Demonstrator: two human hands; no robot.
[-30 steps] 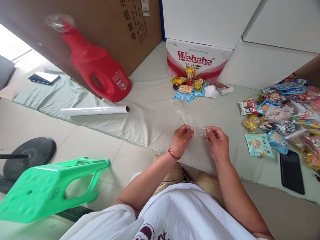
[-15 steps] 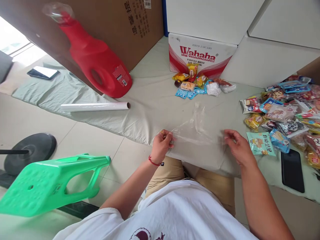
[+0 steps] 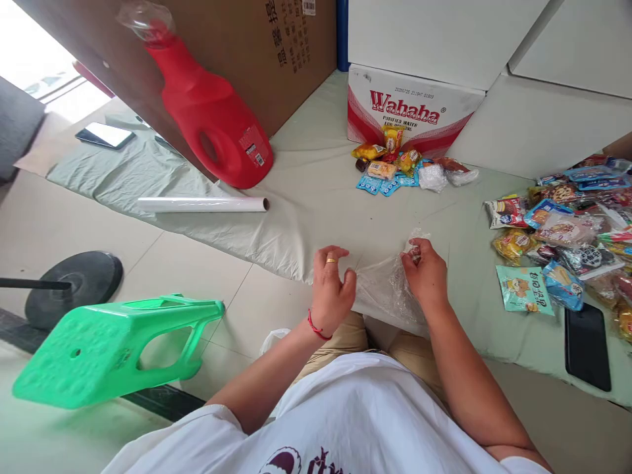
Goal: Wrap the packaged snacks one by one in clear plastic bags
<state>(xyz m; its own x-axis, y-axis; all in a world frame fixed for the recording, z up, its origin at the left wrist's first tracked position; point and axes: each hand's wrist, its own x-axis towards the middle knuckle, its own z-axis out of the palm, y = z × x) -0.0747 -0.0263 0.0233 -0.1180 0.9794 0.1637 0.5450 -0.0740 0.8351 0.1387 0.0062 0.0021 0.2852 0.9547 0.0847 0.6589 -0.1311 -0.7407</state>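
Observation:
A clear, crumpled sheet of plastic film (image 3: 390, 286) hangs at the table's front edge. My right hand (image 3: 427, 273) is closed on its upper right part, with a bunched bit showing above the fingertips. To the left of the film, my left hand (image 3: 333, 286) is raised, its fingers curved and apart, with nothing visible in them. That hand wears a ring, and a red cord bracelet (image 3: 317, 326) circles its wrist. Beyond my hands, a small group of wrapped snacks (image 3: 382, 170) lies against the Wahaba-style printed water carton (image 3: 409, 108).
A white roll (image 3: 205, 205) lies at the left, below a large red jug (image 3: 217, 125). More packaged snacks (image 3: 565, 227) are heaped at the right, above a black phone (image 3: 587, 347). Another phone (image 3: 105, 135) lies far left. A green stool (image 3: 99, 349) stands on the floor.
My right hand has moved left and taken hold of the film, which is now gathered up. My left hand has let go of the film and opened. The view has shifted slightly.

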